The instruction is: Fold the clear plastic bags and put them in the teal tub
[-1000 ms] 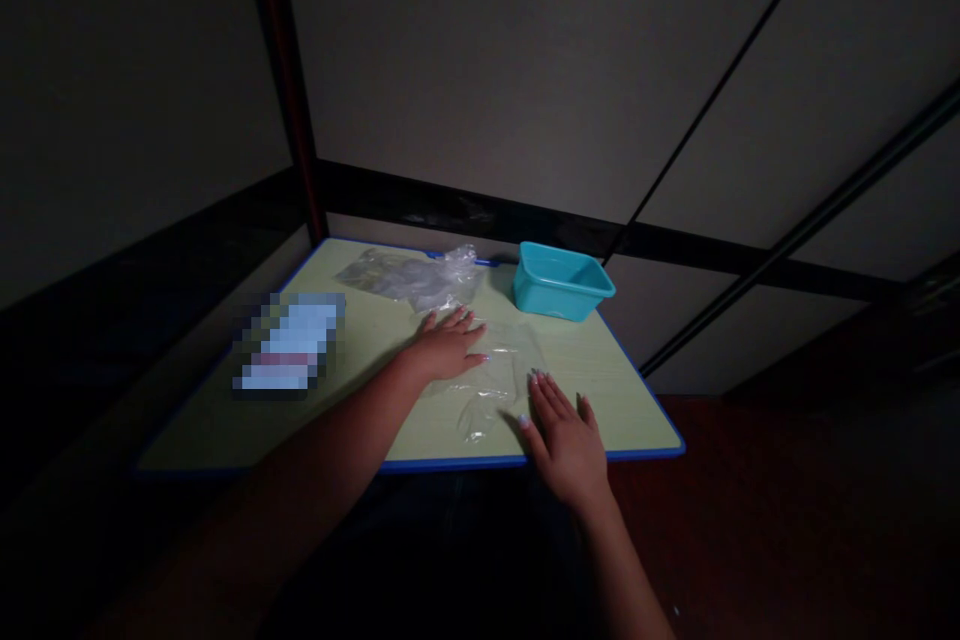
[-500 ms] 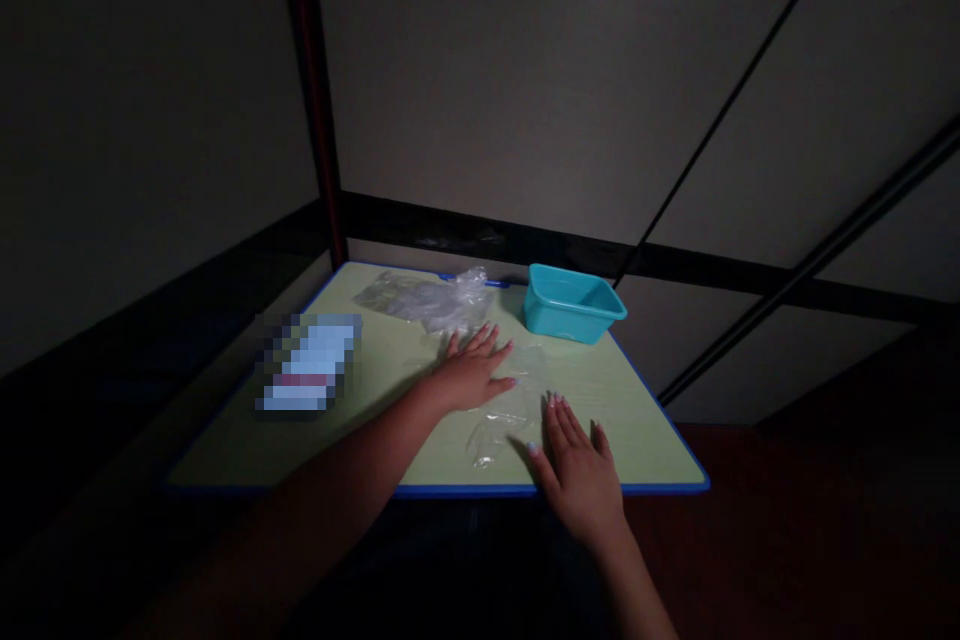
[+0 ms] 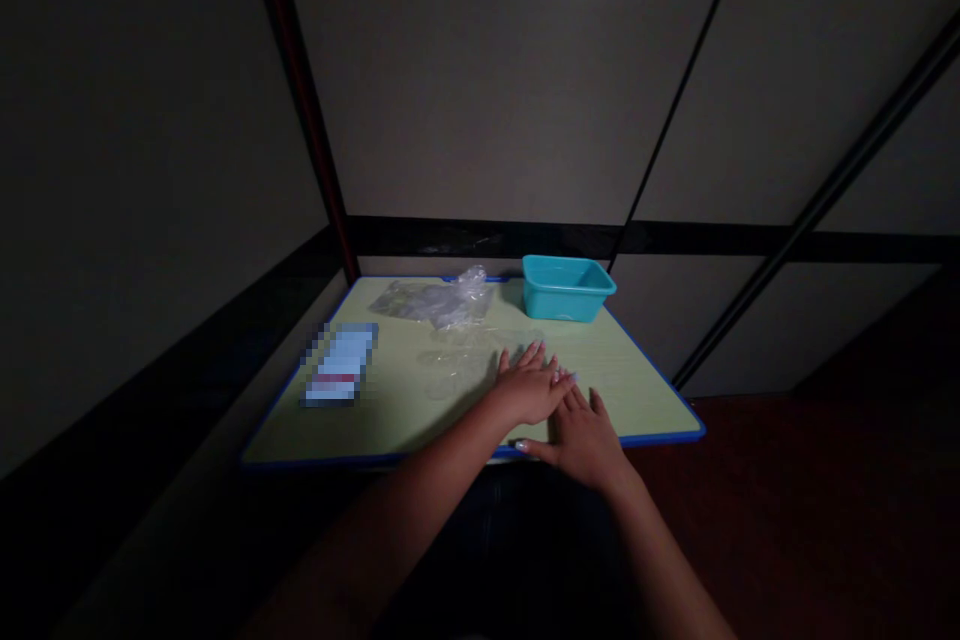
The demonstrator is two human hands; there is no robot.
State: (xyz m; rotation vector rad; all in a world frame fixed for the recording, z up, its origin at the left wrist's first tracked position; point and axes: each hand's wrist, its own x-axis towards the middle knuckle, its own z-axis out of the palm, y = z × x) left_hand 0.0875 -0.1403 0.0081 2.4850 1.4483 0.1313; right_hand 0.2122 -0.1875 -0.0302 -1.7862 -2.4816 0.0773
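My left hand lies palm down with its fingers spread, on a thin clear plastic sheet on the table. Its fingertips reach toward the sheet's right part, and its thumb side meets the fingers of my right hand. That right hand is also palm down, fingers extended and thumb out, near the table's front edge. Neither hand grips anything. Behind them sits a crumpled clear plastic bag. Exactly where the thin sheet ends under my hands is hard to see.
A turquoise basket stands at the back right of the pale green table with its blue rim. At the left lies a blurred, phone-like object. Wall panels rise close behind the table.
My left hand has moved right across the table until it meets my right hand, uncovering more of the clear sheet at its left. The camera view has also shifted and turned slightly.
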